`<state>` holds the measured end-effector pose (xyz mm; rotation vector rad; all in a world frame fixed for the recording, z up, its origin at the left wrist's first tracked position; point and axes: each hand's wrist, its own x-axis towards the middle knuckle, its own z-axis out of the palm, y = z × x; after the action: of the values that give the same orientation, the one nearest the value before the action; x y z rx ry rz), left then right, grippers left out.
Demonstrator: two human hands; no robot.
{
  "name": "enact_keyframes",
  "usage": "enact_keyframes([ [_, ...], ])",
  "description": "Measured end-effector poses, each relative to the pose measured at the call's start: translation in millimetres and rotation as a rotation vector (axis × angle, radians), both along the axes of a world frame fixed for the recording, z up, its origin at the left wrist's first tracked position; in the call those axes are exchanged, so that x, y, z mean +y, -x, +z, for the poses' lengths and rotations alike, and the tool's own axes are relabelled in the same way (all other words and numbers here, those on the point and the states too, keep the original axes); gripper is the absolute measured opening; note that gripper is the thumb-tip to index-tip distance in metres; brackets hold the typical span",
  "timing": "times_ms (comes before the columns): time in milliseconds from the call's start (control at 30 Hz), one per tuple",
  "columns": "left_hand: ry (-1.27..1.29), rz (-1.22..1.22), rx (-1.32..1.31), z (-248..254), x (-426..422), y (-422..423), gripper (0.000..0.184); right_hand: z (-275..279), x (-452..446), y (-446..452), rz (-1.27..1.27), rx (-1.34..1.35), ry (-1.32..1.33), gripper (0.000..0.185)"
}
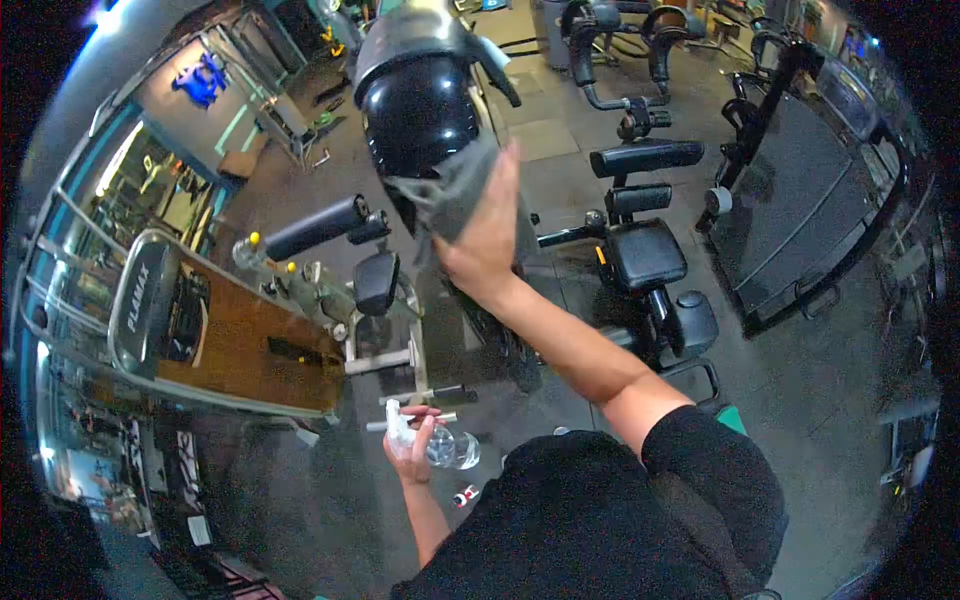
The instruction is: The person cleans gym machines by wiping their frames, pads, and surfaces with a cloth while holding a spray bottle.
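My right hand (485,235) is stretched forward and presses a grey cloth (465,185) against the lower end of a glossy black padded machine part (418,110). The cloth bunches under the palm and hangs past the fingers. Low and close to my body, my left hand (408,452) is wrapped round a clear spray bottle (455,448) with a white trigger head. The bottle lies tilted, its base pointing right.
A black padded seat (646,252) with roller pads stands to the right. Left is a machine with a wood-coloured panel (240,340) and another black seat (376,282). A large dark framed machine (800,200) stands far right. Dark tiles cover the floor (810,390).
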<state>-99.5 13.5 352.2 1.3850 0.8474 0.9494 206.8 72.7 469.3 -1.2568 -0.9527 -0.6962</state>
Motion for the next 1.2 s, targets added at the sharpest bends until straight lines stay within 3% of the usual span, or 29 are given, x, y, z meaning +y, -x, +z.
enact_keyframes([
  [133, -0.027, -0.005, -0.047, 0.4, -1.7, -5.7, 0.023, 78.2, -2.7, -3.6, -0.055, -0.138, 0.103, 0.114],
  [233, -0.043, 0.003, 0.041, 8.4, -8.2, -16.4, 0.023, 80.2, -1.1, -11.3, -0.020, -0.151, 0.052, 0.113],
  [300, -0.063, 0.004, 0.095, 12.4, -16.0, -21.6, 0.023, 71.0, -12.6, -4.4, -0.002, -0.196, 0.191, 0.117],
  [467, 0.020, -0.017, 0.016, -4.3, -23.3, -6.7, 0.024, -92.4, -18.6, 43.1, 0.038, -0.126, 0.282, 0.123],
  [567, 0.070, -0.042, -0.017, -7.6, -17.3, 1.3, 0.026, -123.8, -23.3, 50.4, 0.067, -0.064, 0.374, 0.116],
  [700, 0.109, -0.092, 0.042, 2.0, -8.6, 5.2, 0.022, -81.0, -33.2, 33.4, 0.181, 0.144, 0.120, 0.105],
  [733, 0.070, -0.108, 0.064, 0.4, -2.7, 5.6, 0.022, -66.9, -30.4, 26.3, 0.196, 0.266, -0.084, 0.079],
  [767, 0.033, -0.121, 0.089, -0.4, 1.0, 7.4, 0.021, -66.9, -31.2, 16.0, 0.189, 0.269, -0.083, 0.079],
  [833, 0.042, -0.131, 0.103, 1.8, 6.6, 4.9, 0.022, -69.9, -31.4, 0.6, 0.468, 0.803, 0.103, 0.051],
  [867, 0.019, -0.131, 0.136, 2.5, 9.8, 1.7, 0.024, -76.9, -20.3, 0.9, 0.420, 0.786, -0.090, 0.049],
  [967, -0.024, -0.136, 0.144, 1.5, 21.8, -8.7, 0.027, -78.0, -30.3, 0.0, 0.403, 0.962, -0.124, 0.036],
  [1033, 0.041, -0.096, 0.065, 4.7, 20.7, -19.5, 0.022, -69.2, -48.7, -24.1, 0.345, 1.174, -0.336, 0.037],
  [1100, 0.068, -0.057, 0.035, 6.4, 22.3, -30.9, 0.024, -47.8, -65.1, -57.8, 0.350, 1.206, -0.566, 0.058],
  [1200, 0.073, 0.029, 0.074, 7.9, 25.9, -45.6, 0.027, -40.9, -50.1, -93.0, 0.292, 1.064, -0.450, 0.059],
])
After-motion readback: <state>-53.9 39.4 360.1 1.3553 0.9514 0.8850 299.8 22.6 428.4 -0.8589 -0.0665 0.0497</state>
